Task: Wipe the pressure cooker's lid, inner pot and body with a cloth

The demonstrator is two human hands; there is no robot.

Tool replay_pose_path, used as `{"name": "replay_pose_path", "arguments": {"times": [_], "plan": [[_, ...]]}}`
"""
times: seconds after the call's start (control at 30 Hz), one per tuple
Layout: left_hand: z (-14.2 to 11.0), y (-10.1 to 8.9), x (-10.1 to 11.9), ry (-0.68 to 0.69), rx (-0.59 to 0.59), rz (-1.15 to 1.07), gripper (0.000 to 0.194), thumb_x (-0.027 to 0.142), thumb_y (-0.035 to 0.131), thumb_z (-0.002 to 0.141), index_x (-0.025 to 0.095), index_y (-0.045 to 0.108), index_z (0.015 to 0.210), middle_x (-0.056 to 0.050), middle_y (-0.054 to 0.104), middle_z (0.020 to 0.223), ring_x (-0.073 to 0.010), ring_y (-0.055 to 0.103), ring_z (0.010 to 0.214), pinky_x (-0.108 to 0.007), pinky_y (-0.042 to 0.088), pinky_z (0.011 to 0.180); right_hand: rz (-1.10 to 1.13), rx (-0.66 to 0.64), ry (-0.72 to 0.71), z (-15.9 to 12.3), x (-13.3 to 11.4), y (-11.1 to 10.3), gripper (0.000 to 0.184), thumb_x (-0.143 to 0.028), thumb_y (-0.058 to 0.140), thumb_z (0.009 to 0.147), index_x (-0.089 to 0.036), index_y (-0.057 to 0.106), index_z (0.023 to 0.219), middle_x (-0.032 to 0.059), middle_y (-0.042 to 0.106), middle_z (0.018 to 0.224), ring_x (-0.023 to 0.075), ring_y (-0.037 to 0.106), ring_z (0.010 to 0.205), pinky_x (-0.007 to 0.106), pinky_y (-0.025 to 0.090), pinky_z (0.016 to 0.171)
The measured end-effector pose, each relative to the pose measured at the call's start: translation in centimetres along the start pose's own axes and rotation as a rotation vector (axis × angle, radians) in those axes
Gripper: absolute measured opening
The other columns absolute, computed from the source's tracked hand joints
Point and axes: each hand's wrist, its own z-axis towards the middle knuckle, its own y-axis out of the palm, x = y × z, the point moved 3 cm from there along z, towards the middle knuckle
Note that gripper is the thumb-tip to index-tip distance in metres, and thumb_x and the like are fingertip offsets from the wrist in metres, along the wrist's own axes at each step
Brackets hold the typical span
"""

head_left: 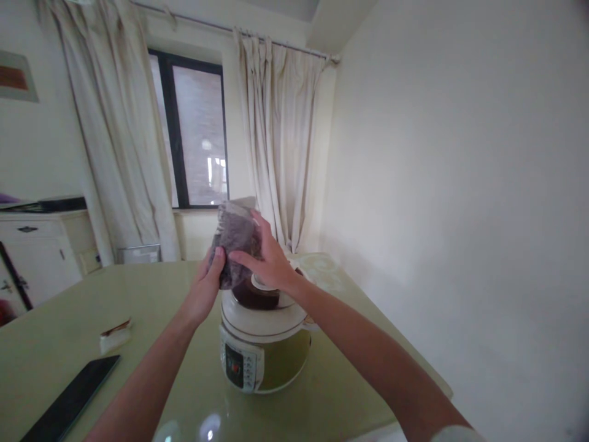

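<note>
Both hands hold up a soft grey-purple bundle (236, 236), a folded cloth or a filled bag, I cannot tell which. My left hand (205, 282) closes round its lower left side, with the thumb on the near face. On the right side, my right hand (268, 255) grips it with the thumb across the front and the fingers up by its top edge. Just below and behind them stands a white and green electric cooker (267, 350) with a dark, dome-shaped lid, partly hidden by the hands. Its control panel faces me.
The cooker stands on a glossy pale green table (170, 294). A black flat slab (73, 399) and a small white and brown item (115, 336) lie at the left. A white cabinet (37, 245), curtains and a window are behind; a bare wall (460, 184) rises along the right.
</note>
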Motion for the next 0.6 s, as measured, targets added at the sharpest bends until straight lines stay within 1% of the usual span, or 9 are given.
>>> {"name": "replay_pose_path", "arguments": {"times": [0.03, 0.07, 0.17, 0.23, 0.33, 0.4, 0.5, 0.53, 0.6], "plan": [[-0.1, 0.7, 0.1, -0.037, -0.024, -0.074, 0.056, 0.066, 0.070, 0.089, 0.021, 0.076, 0.122, -0.008, 0.079, 0.123, -0.0305, 0.065, 0.132, -0.043, 0.049, 0.119, 0.075, 0.031, 0.037, 0.4, 0.4, -0.4, 0.103, -0.056, 0.077, 0.091, -0.025, 0.016, 0.169, 0.0131, 0.053, 0.158, 0.0261, 0.056, 0.140, 0.042, 0.046, 0.117], [-0.2, 1.3, 0.1, -0.069, -0.026, -0.135, 0.056, 0.065, 0.070, 0.090, 0.021, 0.076, 0.123, -0.008, 0.078, 0.124, -0.0303, 0.065, 0.133, -0.043, 0.051, 0.118, 0.125, 0.048, 0.076, 0.6, 0.9, -0.8, 0.100, -0.055, 0.078, 0.089, -0.024, 0.024, 0.167, 0.0118, 0.060, 0.150, 0.0256, 0.061, 0.133, 0.041, 0.049, 0.113], [-0.3, 2.2, -0.2, -0.159, 0.057, -0.284, 0.051, 0.060, 0.066, 0.095, 0.021, 0.074, 0.127, -0.009, 0.077, 0.130, -0.0282, 0.066, 0.132, -0.044, 0.055, 0.114, 0.161, 0.004, 0.154, 0.4, 2.3, -2.4, 0.066, -0.056, 0.075, 0.090, -0.021, 0.057, 0.144, 0.0055, 0.073, 0.122, 0.0243, 0.069, 0.112, 0.037, 0.054, 0.099], [-0.2, 2.3, -0.1, -0.195, 0.142, -0.377, 0.045, 0.055, 0.058, 0.102, 0.021, 0.072, 0.129, -0.009, 0.075, 0.134, -0.0260, 0.068, 0.130, -0.043, 0.057, 0.112, 0.137, -0.020, 0.172, -0.5, 2.7, -3.7, 0.054, -0.055, 0.076, 0.089, -0.021, 0.067, 0.129, 0.0032, 0.074, 0.108, 0.0232, 0.069, 0.101, 0.034, 0.054, 0.091], [0.3, 1.8, 0.6, -0.150, 0.259, -0.439, 0.033, 0.044, 0.056, 0.104, 0.025, 0.072, 0.126, -0.007, 0.077, 0.130, -0.0232, 0.072, 0.122, -0.041, 0.060, 0.106, 0.069, -0.091, 0.175, -2.2, 2.5, -6.0, 0.058, -0.057, 0.082, 0.082, -0.021, 0.069, 0.124, 0.0016, 0.072, 0.099, 0.0207, 0.066, 0.090, 0.033, 0.053, 0.085], [0.9, 1.3, 1.1, -0.106, 0.277, -0.449, 0.025, 0.029, 0.064, 0.099, 0.027, 0.072, 0.123, -0.003, 0.078, 0.124, -0.0210, 0.074, 0.115, -0.040, 0.062, 0.104, -0.001, -0.226, 0.167, -3.1, 2.1, -7.4, 0.059, -0.063, 0.084, 0.078, -0.022, 0.073, 0.118, 0.0014, 0.070, 0.096, 0.0201, 0.063, 0.087, 0.033, 0.052, 0.086], [1.9, 0.8, 2.1, -0.070, 0.212, -0.497, 0.036, 0.011, 0.069, 0.087, 0.027, 0.071, 0.119, -0.001, 0.079, 0.115, -0.0191, 0.076, 0.106, -0.040, 0.062, 0.103, -0.020, -0.423, 0.148, -3.6, 1.5, -9.1, 0.064, -0.079, 0.081, 0.071, -0.023, 0.081, 0.103, 0.0042, 0.066, 0.102, 0.0220, 0.062, 0.093, 0.037, 0.053, 0.091], [2.2, 0.9, 2.7, -0.064, 0.181, -0.518, 0.037, 0.009, 0.069, 0.085, 0.026, 0.071, 0.118, -0.002, 0.079, 0.113, -0.0197, 0.076, 0.105, -0.041, 0.063, 0.103, 0.017, -0.443, 0.142, -3.5, 1.3, -9.6, 0.067, -0.085, 0.073, 0.074, -0.024, 0.082, 0.100, 0.0054, 0.065, 0.104, 0.0232, 0.062, 0.097, 0.038, 0.053, 0.095], [2.4, 1.5, 4.0, -0.056, 0.097, -0.563, 0.035, 0.011, 0.069, 0.085, 0.023, 0.071, 0.117, -0.004, 0.079, 0.111, -0.0227, 0.076, 0.107, -0.043, 0.063, 0.103, 0.125, -0.370, 0.161, -2.9, 1.1, -10.0, 0.074, -0.090, 0.056, 0.083, -0.024, 0.083, 0.102, 0.0077, 0.065, 0.111, 0.0255, 0.063, 0.108, 0.042, 0.050, 0.104]]}}
